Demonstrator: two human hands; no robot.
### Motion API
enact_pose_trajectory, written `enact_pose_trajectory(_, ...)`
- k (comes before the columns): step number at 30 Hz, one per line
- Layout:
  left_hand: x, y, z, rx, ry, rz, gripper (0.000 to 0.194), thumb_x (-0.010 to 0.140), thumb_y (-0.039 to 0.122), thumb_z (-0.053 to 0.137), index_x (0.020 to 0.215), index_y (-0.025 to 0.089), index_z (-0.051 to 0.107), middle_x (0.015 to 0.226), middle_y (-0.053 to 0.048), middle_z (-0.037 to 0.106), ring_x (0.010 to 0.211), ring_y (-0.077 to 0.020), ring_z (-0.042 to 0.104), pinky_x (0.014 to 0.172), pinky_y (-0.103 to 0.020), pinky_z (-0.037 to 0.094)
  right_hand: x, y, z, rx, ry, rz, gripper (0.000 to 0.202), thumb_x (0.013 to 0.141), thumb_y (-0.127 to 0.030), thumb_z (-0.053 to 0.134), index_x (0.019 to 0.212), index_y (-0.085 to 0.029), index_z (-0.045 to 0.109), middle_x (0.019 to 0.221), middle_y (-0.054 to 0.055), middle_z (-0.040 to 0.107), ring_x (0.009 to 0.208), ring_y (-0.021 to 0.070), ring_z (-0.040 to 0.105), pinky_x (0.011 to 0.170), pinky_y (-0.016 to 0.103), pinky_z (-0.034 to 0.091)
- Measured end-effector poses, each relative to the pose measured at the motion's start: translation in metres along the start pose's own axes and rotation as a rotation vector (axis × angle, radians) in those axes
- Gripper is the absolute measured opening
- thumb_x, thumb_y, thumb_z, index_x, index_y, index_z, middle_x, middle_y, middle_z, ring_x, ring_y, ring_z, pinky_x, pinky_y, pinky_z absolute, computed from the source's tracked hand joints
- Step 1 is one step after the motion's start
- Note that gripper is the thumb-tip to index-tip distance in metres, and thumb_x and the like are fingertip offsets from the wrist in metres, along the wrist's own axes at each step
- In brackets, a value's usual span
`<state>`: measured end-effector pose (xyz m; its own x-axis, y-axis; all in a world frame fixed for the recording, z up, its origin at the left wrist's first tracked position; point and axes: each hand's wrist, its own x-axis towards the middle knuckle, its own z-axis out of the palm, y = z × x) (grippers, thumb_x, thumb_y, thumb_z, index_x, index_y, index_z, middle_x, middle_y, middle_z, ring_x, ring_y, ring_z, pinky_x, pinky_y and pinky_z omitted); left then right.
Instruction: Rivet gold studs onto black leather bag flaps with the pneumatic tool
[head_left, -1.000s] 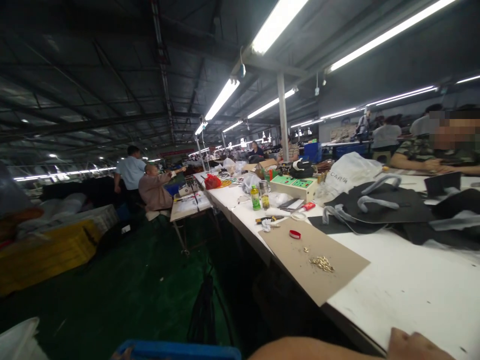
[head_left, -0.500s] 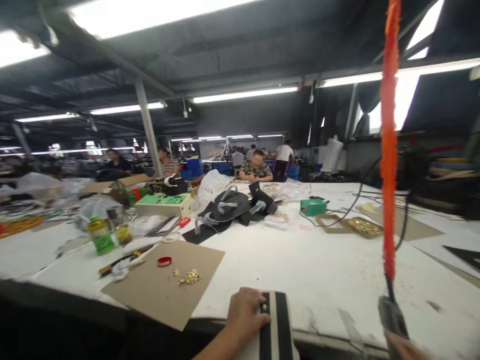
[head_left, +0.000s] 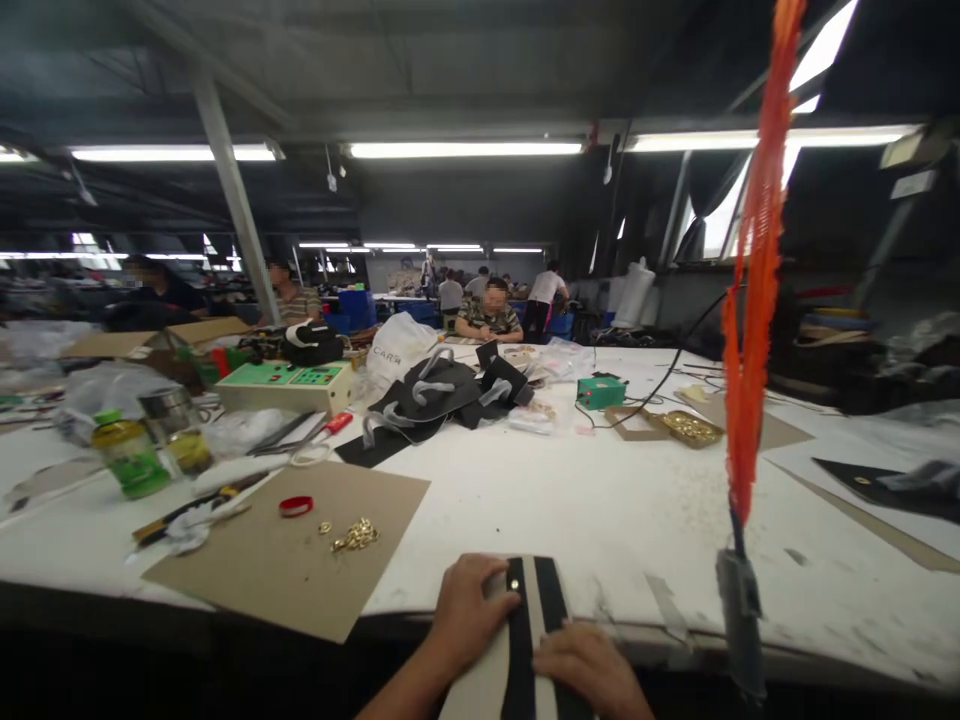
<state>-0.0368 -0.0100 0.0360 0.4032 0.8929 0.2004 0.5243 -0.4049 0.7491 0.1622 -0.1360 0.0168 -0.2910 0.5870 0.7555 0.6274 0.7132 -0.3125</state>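
A black-and-cream striped panel (head_left: 534, 610) lies at the table's front edge, with a small gold metal fitting (head_left: 514, 583) in its upper left black stripe. My left hand (head_left: 472, 610) grips the panel's left side, thumb across the top beside the fitting. Lower down, my right hand (head_left: 589, 665) rests on the right part of the panel with its fingers laid flat. To the right hangs a dark grey handheld tool (head_left: 739, 620) on a fuzzy orange cord (head_left: 742, 400); neither hand touches it.
Gold fittings (head_left: 356, 535) and a red ring (head_left: 296, 506) lie on brown cardboard (head_left: 300, 590) at left. Behind are black pieces (head_left: 435, 395), a green box (head_left: 600, 392) and a tray of gold parts (head_left: 690, 428). Bottles (head_left: 131, 455) stand far left. A person (head_left: 489, 312) sits opposite.
My right hand has let go of the hanging tool and moved left onto the striped panel. My left hand stays on the panel. The camera view has shifted down and right.
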Motion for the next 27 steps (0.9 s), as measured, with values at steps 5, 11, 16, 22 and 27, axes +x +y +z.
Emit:
enact_pose_trajectory(5,-0.017,0.010,-0.017,-0.555,0.056,-0.241,0.039,0.082,0.052,0.077,0.101,0.019,0.084,0.110,-0.012,0.082,0.111,-0.0335,0.072,0.105,-0.045,0.051,0.030,-0.019,-0.032,0.155,0.043,0.470,0.030,0.102,-0.050,0.060,0.096,-0.028,0.080,0.091,0.004,0.081,0.080,0.0243,0.079,0.071,0.029,0.065)
enact_pose_trajectory(11,-0.060,0.030,-0.047,-1.262,0.035,-0.210,0.063,0.100,0.067,0.052,0.123,0.014,0.078,0.126,-0.015,0.078,0.127,-0.0348,0.067,0.112,-0.046,0.050,0.070,-0.033,-0.041,0.096,-0.015,0.745,0.038,0.093,-0.061,0.067,0.088,-0.027,0.083,0.084,0.003,0.081,0.078,0.0299,0.077,0.068,0.034,0.063)
enact_pose_trajectory(16,-0.085,0.028,-0.068,-1.358,0.139,-0.216,0.057,0.090,0.063,0.072,0.122,0.016,0.078,0.130,-0.014,0.076,0.134,-0.0401,0.062,0.115,-0.049,0.050,0.123,-0.048,-0.030,0.330,-0.180,0.895,0.044,0.088,-0.066,0.070,0.083,-0.023,0.078,0.081,0.004,0.078,0.077,0.0294,0.075,0.066,0.033,0.061)
enact_pose_trajectory(22,-0.098,0.013,-0.083,-1.474,0.261,-0.535,0.051,0.084,0.037,0.085,0.130,0.017,0.074,0.127,-0.014,0.078,0.124,-0.0384,0.070,0.111,-0.052,0.054,0.161,-0.042,0.014,0.700,-0.521,0.968,0.047,0.093,-0.061,0.069,0.119,-0.022,0.074,0.103,0.007,0.079,0.090,0.0292,0.076,0.077,0.038,0.064)
enact_pose_trajectory(27,-0.111,-0.013,-0.066,-1.586,0.471,-0.757,0.046,0.086,0.038,0.083,0.126,0.016,0.076,0.122,-0.015,0.079,0.120,-0.0366,0.073,0.111,-0.053,0.055,0.188,-0.004,0.089,0.348,-0.289,0.692,0.038,0.092,-0.052,0.071,0.117,-0.023,0.074,0.105,0.007,0.077,0.087,0.0227,0.072,0.077,0.034,0.059)
